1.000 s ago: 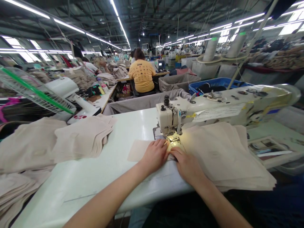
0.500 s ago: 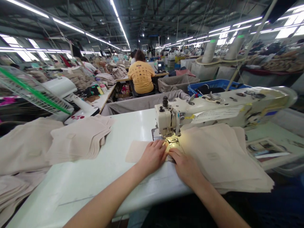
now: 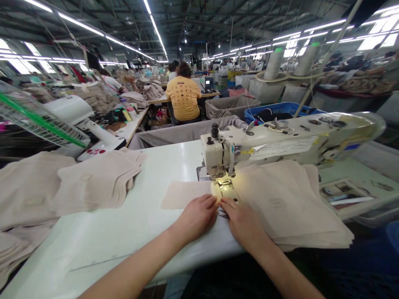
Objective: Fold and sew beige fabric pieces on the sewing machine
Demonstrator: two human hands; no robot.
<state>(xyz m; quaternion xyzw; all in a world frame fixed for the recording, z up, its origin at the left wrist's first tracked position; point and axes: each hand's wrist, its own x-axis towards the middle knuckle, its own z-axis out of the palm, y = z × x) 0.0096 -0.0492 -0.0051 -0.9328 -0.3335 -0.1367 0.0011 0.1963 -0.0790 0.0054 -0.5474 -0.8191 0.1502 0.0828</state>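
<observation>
A small beige fabric piece (image 3: 183,194) lies flat on the pale table, its right end under the needle area of the white sewing machine (image 3: 215,155). My left hand (image 3: 199,214) is closed in a pinch at the near right edge of that piece, just in front of the lit metal plate. Beside it, almost touching, my right hand (image 3: 241,218) has its thumb and fingers pinched together; what lies between them is too small to name. A stack of larger beige panels (image 3: 286,203) rests right of my right hand, below the machine arm.
More beige panels (image 3: 93,178) are piled on the table's left side, near a white fan with a green rim (image 3: 43,120). Behind the table stand a grey cloth-lined bin (image 3: 187,132) and a blue basket (image 3: 280,109). A person in a yellow shirt (image 3: 183,97) sits further back.
Both hands have drawn slightly back from the needle area toward the table's front edge. More of the small fabric piece shows beside the machine. The whole view has shifted a little.
</observation>
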